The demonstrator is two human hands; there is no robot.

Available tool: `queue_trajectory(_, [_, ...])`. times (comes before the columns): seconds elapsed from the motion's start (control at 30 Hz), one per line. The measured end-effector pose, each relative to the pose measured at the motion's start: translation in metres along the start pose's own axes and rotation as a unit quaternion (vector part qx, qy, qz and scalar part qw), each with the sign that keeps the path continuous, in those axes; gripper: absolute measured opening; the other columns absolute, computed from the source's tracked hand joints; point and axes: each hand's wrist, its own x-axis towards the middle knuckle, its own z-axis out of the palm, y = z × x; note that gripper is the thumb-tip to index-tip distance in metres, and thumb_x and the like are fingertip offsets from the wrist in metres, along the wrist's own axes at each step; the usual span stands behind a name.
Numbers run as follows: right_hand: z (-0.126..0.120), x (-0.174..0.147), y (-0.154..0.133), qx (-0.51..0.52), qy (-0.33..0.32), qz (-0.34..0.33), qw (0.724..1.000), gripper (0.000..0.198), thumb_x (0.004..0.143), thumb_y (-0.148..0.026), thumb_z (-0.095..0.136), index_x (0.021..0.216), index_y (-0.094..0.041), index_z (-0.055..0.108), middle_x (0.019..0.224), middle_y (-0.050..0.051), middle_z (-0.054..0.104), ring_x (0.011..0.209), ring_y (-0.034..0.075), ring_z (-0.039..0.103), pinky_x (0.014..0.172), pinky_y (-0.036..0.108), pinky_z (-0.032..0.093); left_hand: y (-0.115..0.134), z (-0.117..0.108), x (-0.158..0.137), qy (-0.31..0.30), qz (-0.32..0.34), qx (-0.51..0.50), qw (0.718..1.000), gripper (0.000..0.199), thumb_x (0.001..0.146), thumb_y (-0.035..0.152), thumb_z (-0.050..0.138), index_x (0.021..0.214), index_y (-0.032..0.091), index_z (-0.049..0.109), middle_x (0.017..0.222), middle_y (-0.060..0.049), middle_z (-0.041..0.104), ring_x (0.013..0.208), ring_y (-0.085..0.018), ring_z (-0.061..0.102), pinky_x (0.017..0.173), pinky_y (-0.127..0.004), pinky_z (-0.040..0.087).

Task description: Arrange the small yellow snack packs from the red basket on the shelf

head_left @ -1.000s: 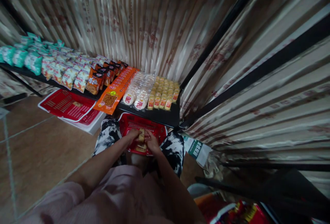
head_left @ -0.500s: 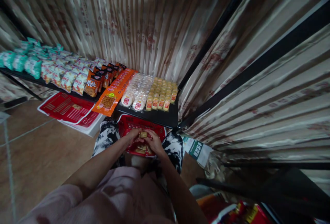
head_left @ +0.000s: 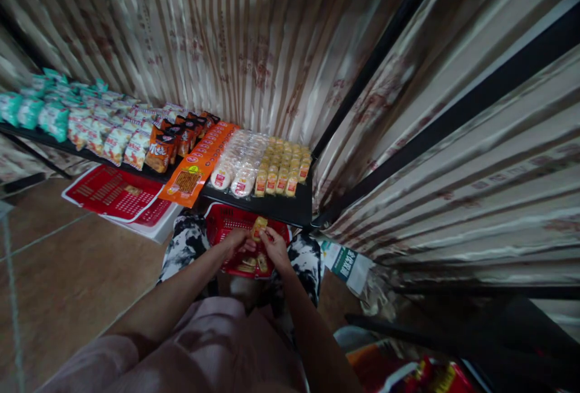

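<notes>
My right hand [head_left: 275,249] pinches a small yellow-wrapped snack packet [head_left: 260,227], which stands upright above a red plastic basket [head_left: 217,218]. Close against the packet's left side is my left hand [head_left: 238,242], its fingers curled and the tips reaching the wrapper's lower part. The basket sits between my knees, under the shelf edge. In its bottom lie several more yellowish snack packets [head_left: 247,265], partly covered by my hands. On the shelf ahead, rows of similar yellow packets [head_left: 281,169] stand beside white round packaged snacks [head_left: 242,166].
Along the black shelf [head_left: 281,204] lie a long orange snack bag [head_left: 188,178], orange-black bags [head_left: 161,150], white bags [head_left: 115,142] and teal bags [head_left: 52,118]. A second red basket [head_left: 109,191] rests at left. A striped curtain [head_left: 254,37] and black poles enclose the shelf.
The yellow packet has gone from lying flat between both hands to standing upright, slightly higher and to the right. My left hand's fingers have turned. The view has shifted slightly.
</notes>
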Motion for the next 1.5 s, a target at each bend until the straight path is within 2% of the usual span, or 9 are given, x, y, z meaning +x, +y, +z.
queue_trajectory(0.17, [-0.002, 0.004, -0.001, 0.014, 0.017, 0.003, 1.0, 0.033, 0.075, -0.048, 0.056, 0.086, -0.018, 0.067, 0.079, 0.004, 0.071, 0.074, 0.019, 0.064, 0.069, 0.029, 0.05, 0.0, 0.003, -0.007, -0.009, 0.031, 0.005, 0.999, 0.011, 0.079, 0.02, 0.051, 0.078, 0.012, 0.058, 0.054, 0.001, 0.062, 0.049, -0.009, 0.059, 0.047, -0.017, 0.033])
queue_trajectory(0.4, [-0.005, 0.008, 0.001, 0.011, 0.033, 0.019, 0.999, 0.035, 0.076, -0.048, 0.055, 0.09, -0.018, 0.066, 0.08, 0.004, 0.07, 0.072, 0.018, 0.064, 0.068, 0.029, 0.05, -0.002, 0.007, -0.008, -0.006, 0.098, 0.04, 0.994, 0.015, 0.072, 0.027, 0.063, 0.077, 0.014, 0.056, 0.054, 0.003, 0.062, 0.049, -0.009, 0.056, 0.048, -0.017, 0.033])
queue_trajectory(0.67, [-0.002, 0.01, 0.0, 0.073, 0.036, 0.013, 0.997, 0.037, 0.071, -0.041, 0.06, 0.1, -0.019, 0.061, 0.096, 0.007, 0.07, 0.083, 0.019, 0.067, 0.078, 0.032, 0.052, 0.004, 0.019, -0.001, 0.017, 0.143, 0.016, 0.989, 0.015, 0.077, 0.027, 0.061, 0.081, 0.013, 0.056, 0.052, 0.003, 0.059, 0.046, -0.007, 0.053, 0.048, -0.018, 0.035])
queue_trajectory(0.93, [-0.009, 0.021, -0.008, 0.1, 0.046, 0.003, 0.994, 0.034, 0.07, -0.034, 0.061, 0.1, -0.02, 0.06, 0.093, 0.006, 0.071, 0.082, 0.019, 0.067, 0.075, 0.032, 0.053, 0.016, 0.031, 0.005, 0.028, 0.187, 0.029, 0.982, 0.014, 0.078, 0.024, 0.058, 0.085, 0.012, 0.058, 0.054, 0.004, 0.057, 0.046, -0.007, 0.051, 0.049, -0.018, 0.037])
queue_trajectory(1.0, [-0.011, 0.027, -0.011, 0.107, 0.052, 0.007, 0.993, 0.036, 0.069, -0.035, 0.061, 0.101, -0.019, 0.059, 0.094, 0.006, 0.071, 0.081, 0.019, 0.067, 0.074, 0.032, 0.053, 0.022, 0.033, 0.007, 0.051, 0.203, 0.053, 0.976, 0.015, 0.08, 0.022, 0.056, 0.09, 0.012, 0.058, 0.054, 0.004, 0.056, 0.047, -0.007, 0.051, 0.051, -0.019, 0.04])
queue_trajectory(1.1, [-0.016, 0.038, -0.016, 0.097, 0.089, 0.0, 0.991, 0.038, 0.068, -0.036, 0.059, 0.102, -0.019, 0.057, 0.093, 0.007, 0.07, 0.081, 0.019, 0.067, 0.076, 0.033, 0.053, 0.028, 0.036, 0.01, 0.131, 0.256, 0.143, 0.947, 0.027, 0.08, 0.019, 0.055, 0.106, 0.013, 0.056, 0.06, 0.004, 0.058, 0.056, -0.01, 0.056, 0.059, -0.022, 0.045])
queue_trajectory(1.23, [-0.024, 0.051, -0.025, 0.05, 0.139, -0.033, 0.988, 0.038, 0.069, -0.036, 0.059, 0.102, -0.019, 0.053, 0.089, 0.006, 0.069, 0.079, 0.017, 0.065, 0.077, 0.032, 0.052, 0.031, 0.038, 0.012, 0.205, 0.352, 0.264, 0.874, 0.034, 0.08, 0.015, 0.051, 0.114, 0.015, 0.054, 0.085, -0.003, 0.063, 0.081, -0.014, 0.061, 0.08, -0.028, 0.048])
queue_trajectory(1.37, [-0.028, 0.062, -0.03, 0.003, 0.154, -0.058, 0.986, 0.033, 0.072, -0.035, 0.057, 0.099, -0.018, 0.051, 0.089, 0.008, 0.067, 0.078, 0.016, 0.064, 0.075, 0.03, 0.051, 0.035, 0.042, 0.012, 0.214, 0.423, 0.325, 0.818, 0.035, 0.08, 0.01, 0.046, 0.112, 0.014, 0.056, 0.111, -0.01, 0.059, 0.106, -0.018, 0.055, 0.096, -0.032, 0.044])
queue_trajectory(1.5, [-0.027, 0.072, -0.035, -0.042, 0.17, -0.058, 0.983, 0.026, 0.074, -0.034, 0.055, 0.094, -0.018, 0.051, 0.089, 0.008, 0.066, 0.078, 0.016, 0.063, 0.074, 0.029, 0.05, 0.04, 0.044, 0.015, 0.195, 0.44, 0.36, 0.799, 0.04, 0.078, 0.005, 0.042, 0.114, 0.017, 0.055, 0.119, -0.008, 0.056, 0.114, -0.017, 0.052, 0.102, -0.034, 0.041])
